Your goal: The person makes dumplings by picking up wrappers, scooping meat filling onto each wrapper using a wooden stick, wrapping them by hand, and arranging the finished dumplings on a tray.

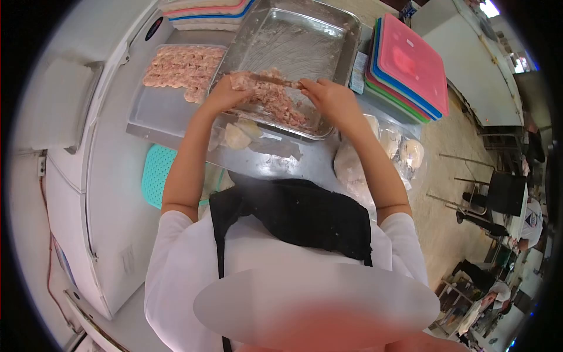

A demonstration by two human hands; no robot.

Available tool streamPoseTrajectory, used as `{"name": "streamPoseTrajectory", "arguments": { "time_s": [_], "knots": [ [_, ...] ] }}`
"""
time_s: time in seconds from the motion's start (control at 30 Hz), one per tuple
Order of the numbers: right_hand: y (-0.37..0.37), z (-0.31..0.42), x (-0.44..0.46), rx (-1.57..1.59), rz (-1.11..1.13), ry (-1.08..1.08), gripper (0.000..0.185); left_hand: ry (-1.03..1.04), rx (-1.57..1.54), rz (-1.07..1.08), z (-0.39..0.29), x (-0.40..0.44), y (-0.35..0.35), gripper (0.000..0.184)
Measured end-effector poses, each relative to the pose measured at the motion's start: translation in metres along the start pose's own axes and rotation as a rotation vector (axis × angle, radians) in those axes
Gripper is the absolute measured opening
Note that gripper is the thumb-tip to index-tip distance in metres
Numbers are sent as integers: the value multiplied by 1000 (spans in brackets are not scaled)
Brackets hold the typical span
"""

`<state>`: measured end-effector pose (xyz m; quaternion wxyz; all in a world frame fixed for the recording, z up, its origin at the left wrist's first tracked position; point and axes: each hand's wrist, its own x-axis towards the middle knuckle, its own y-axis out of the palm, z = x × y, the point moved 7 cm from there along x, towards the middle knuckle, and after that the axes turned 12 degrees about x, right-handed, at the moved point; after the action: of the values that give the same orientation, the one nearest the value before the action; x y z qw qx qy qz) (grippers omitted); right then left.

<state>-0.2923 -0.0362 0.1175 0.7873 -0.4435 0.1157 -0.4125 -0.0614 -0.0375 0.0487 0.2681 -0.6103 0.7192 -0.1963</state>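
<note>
A large metal tray [233,56] lies on the steel table, with pale pink minced meat [275,102] along its near side. My left hand [230,94] is at the tray's left edge, its fingers curled around some of the meat. Across from it, my right hand [328,97] pinches the right end of a thin, long piece that spans the gap between both hands; what this piece is cannot be made out. Left of the tray, rows of shaped meat pieces [182,66] sit on a flat tray.
Stacked coloured lids [410,64] stand right of the metal tray. Filled plastic bags [352,164] lie at the table's right front, and pale pieces [237,135] near its front edge. A turquoise basket [158,176] is below left. Other people are far right.
</note>
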Motion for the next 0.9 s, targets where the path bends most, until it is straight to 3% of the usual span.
{"name": "streamPoseTrajectory", "arguments": {
  "time_s": [0.07,0.17,0.2,0.3,0.4,0.5,0.6,0.63,0.7,0.77,0.8,0.87,0.9],
  "knots": [
    [5,33,-5,-7,-91,-40,22,-77,-52,38,2,-4,2,44],
    [56,-13,0,51,-36,-38,22,-27,44,25,2,-9,1,50],
    [59,-37,2,-217,122,182,24,23,106,0,-1,-9,-3,53],
    [36,-49,-8,-64,181,239,24,100,196,-219,7,-18,-19,65],
    [-8,-25,-18,276,77,245,31,259,156,-174,-55,-39,-39,75],
    [-18,-2,-18,494,63,146,35,416,136,-147,-74,-39,-36,66],
    [5,17,-14,546,141,79,34,300,23,105,-69,-30,-15,56],
    [15,17,-13,552,179,73,34,349,97,84,-73,-30,-14,54],
    [2,11,-12,323,96,-14,30,445,250,31,-80,-31,-17,50],
    [-23,25,-10,13,28,25,28,277,149,60,-67,-28,-17,54],
    [-23,36,-13,21,-35,-13,28,194,97,73,-58,-26,-16,57],
    [-19,58,-22,34,-164,-81,26,210,36,71,-8,-7,-4,64],
    [-17,56,-22,-1,-147,-61,27,220,59,54,-14,-9,-7,66]
  ]
}}
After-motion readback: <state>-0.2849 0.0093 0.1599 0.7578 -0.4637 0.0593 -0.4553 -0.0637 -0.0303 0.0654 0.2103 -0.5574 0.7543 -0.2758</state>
